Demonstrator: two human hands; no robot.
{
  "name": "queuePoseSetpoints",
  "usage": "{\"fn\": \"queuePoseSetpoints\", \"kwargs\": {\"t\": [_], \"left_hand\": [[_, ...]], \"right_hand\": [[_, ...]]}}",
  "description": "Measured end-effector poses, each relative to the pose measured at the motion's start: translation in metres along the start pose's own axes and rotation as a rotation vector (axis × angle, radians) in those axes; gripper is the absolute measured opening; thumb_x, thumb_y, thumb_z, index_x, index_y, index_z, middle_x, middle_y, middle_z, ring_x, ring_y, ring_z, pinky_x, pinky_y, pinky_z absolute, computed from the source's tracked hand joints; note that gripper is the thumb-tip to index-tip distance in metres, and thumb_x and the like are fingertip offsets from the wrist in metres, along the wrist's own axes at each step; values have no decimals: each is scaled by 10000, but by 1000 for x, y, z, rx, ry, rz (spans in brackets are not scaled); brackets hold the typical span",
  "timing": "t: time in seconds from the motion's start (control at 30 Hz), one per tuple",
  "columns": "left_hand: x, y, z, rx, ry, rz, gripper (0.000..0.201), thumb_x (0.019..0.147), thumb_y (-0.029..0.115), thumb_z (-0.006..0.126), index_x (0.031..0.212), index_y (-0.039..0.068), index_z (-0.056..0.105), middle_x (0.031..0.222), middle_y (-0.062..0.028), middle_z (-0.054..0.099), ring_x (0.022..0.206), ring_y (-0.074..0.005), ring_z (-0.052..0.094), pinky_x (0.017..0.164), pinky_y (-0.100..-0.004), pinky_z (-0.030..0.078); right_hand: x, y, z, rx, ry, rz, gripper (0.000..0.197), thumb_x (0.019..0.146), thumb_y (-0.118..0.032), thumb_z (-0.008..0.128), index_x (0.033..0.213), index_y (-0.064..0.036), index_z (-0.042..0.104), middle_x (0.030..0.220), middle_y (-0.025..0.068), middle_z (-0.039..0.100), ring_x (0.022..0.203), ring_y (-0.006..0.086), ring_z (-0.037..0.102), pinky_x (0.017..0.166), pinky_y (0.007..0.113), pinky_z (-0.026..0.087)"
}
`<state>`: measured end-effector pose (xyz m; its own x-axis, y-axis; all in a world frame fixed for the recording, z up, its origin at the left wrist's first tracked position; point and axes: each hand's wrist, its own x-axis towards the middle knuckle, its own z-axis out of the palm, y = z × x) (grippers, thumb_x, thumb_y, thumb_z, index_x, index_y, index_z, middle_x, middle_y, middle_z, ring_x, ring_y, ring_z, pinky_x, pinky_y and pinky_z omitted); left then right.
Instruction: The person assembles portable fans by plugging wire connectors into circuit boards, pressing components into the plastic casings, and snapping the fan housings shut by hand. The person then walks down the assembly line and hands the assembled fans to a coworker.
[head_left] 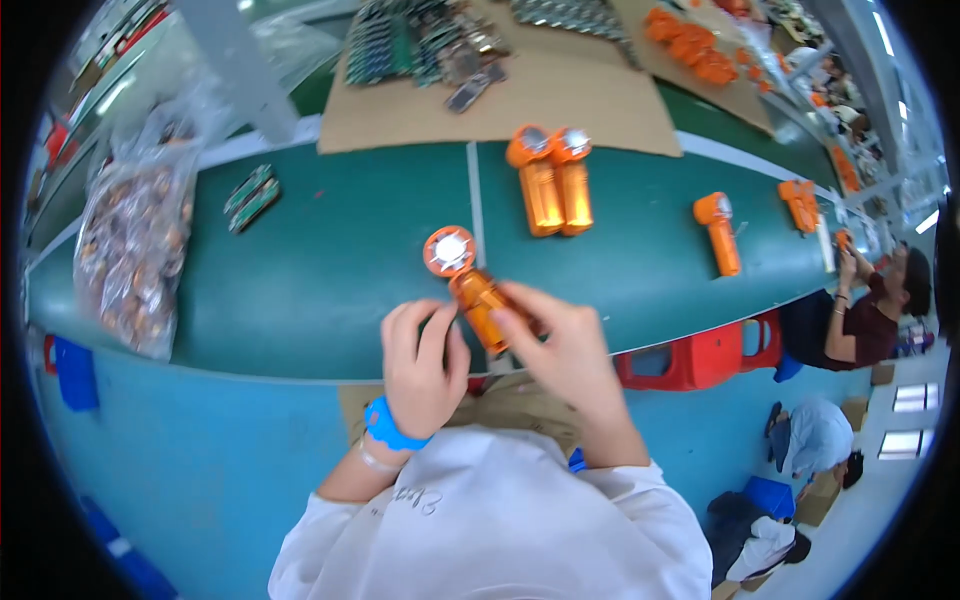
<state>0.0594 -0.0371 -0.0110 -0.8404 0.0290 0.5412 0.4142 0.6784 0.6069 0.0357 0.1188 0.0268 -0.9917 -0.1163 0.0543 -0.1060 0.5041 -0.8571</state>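
Observation:
My right hand (560, 345) is closed around the translucent orange handle of a handheld device (482, 310), its thumb and fingers along the handle. The device's round orange head, with a bright silvery centre, points away from me and lies over the green bench. My left hand (425, 355), with a blue band at the wrist, is bent close beside the handle on its left. Its fingers curl downward, and what they hold, if anything, is hidden. Farther off, two similar orange devices (555, 185) lie side by side with round heads up.
The green bench (330, 290) carries a clear bag of small parts (140, 245), green circuit boards (252, 198) and more orange devices (722, 235) rightward. Cardboard (560, 95) with boards lies behind. A red stool (700, 357) and a seated co-worker (870, 315) are to the right.

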Motion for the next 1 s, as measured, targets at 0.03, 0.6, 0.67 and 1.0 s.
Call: {"fn": "queuePoseSetpoints", "kwargs": {"t": [0.03,0.6,0.67,1.0], "left_hand": [[-1,-3,0,-27,6,-22,349,735,-77,574,1077,-11,570,1013,-164,530,937,-331,516,806,-393,435],[-2,-15,0,-3,-159,88,445,642,-97,562,1079,-18,587,997,-151,547,921,-323,543,782,-394,461],[-2,-16,2,28,-149,103,440,638,-89,567,1071,-16,587,986,-149,546,917,-317,542,777,-395,461],[-4,-19,3,-160,-78,-1,399,670,-98,555,1064,-40,571,978,-157,555,885,-322,549,764,-383,465]], "right_hand": [[1,-1,0,-40,9,-8,290,807,-109,658,1056,35,616,844,139,679,651,102,618,602,244,506],[-7,-2,15,-102,117,-50,326,791,-123,675,1071,30,611,760,152,654,583,169,634,526,262,492],[-9,-5,17,-151,125,-66,322,787,-124,679,1062,31,614,759,150,653,580,176,634,519,267,491],[-12,-7,31,-448,206,-201,360,775,-161,681,1079,12,594,781,113,656,558,200,624,491,282,487]]}}
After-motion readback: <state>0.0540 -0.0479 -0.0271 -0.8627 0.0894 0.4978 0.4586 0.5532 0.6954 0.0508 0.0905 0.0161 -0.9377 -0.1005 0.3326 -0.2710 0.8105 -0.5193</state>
